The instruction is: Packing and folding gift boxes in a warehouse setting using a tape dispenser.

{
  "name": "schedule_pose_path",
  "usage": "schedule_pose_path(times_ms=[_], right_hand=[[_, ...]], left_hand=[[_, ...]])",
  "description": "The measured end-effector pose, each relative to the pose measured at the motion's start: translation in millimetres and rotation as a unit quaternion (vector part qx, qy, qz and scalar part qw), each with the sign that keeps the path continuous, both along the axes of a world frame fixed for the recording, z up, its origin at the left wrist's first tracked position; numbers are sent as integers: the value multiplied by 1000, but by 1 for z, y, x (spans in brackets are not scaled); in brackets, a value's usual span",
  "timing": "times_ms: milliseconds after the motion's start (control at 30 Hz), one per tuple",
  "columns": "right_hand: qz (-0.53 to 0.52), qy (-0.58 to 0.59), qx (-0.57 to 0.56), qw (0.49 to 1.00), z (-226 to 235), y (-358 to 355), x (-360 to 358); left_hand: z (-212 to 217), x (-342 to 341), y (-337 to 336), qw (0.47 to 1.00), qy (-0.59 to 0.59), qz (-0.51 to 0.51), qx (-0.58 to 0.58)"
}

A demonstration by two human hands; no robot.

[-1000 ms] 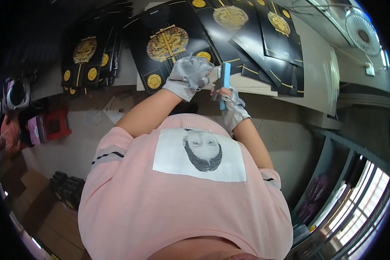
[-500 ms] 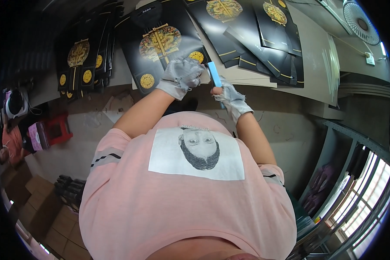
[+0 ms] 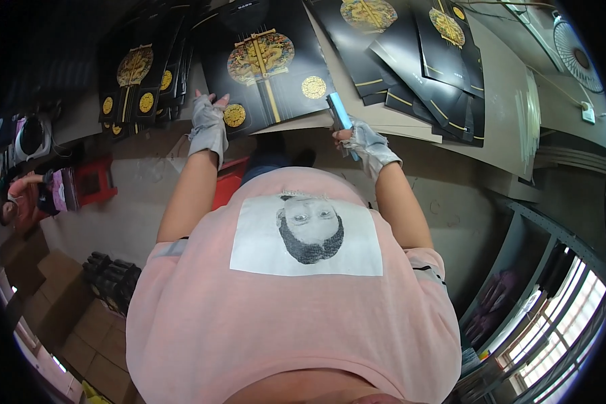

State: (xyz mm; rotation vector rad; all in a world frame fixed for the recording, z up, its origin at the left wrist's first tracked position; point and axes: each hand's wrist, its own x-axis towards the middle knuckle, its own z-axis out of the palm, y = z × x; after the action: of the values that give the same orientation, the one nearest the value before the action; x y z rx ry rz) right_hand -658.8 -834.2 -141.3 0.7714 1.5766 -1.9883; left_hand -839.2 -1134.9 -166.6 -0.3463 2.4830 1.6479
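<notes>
1. Head view: a black sheet [image 3: 286,91] lies on the grey table [image 3: 501,94], straight ahead of the person. It bears a round, coloured emblem with a gold strip running down from it, and two gold discs toward its near corners.
2. Left hand [image 3: 210,131], in a worn grey glove with bare fingertips, is at the sheet's near left corner. Its fingers are spread apart and hold nothing; I cannot tell whether they touch the sheet.
3. Right hand [image 3: 369,143], gloved likewise, has its fingers closed around a blue tool [image 3: 339,109]. The tool is tilted, its far end just beside the sheet's near right corner, its near end poking out below the hand.
4. Left of the sheet is a pile [image 3: 133,77] of similar black sheets. More black sheets [image 3: 377,57] overlap at the right, with pale board [image 3: 390,129] showing at the table's near edge.
5. Farther off, a co-worker [image 3: 25,196] in pink is near a red stool [image 3: 95,183] at the left; a white fan [image 3: 578,54] is at the upper right.
</notes>
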Motion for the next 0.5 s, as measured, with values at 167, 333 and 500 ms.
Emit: schedule_pose_path(times_ms=[167,333,500], right_hand=[[28,53,7,998,7,-5,-3],[54,31,58,996,-25,-17,-7],[56,31,81,995,-27,-27,-8]], left_hand=[[-25,-8,-20,991,12,-62,-117],[12,8,7,953,83,-81,-280],[-23,-1,-22,990,24,-22,-138]])
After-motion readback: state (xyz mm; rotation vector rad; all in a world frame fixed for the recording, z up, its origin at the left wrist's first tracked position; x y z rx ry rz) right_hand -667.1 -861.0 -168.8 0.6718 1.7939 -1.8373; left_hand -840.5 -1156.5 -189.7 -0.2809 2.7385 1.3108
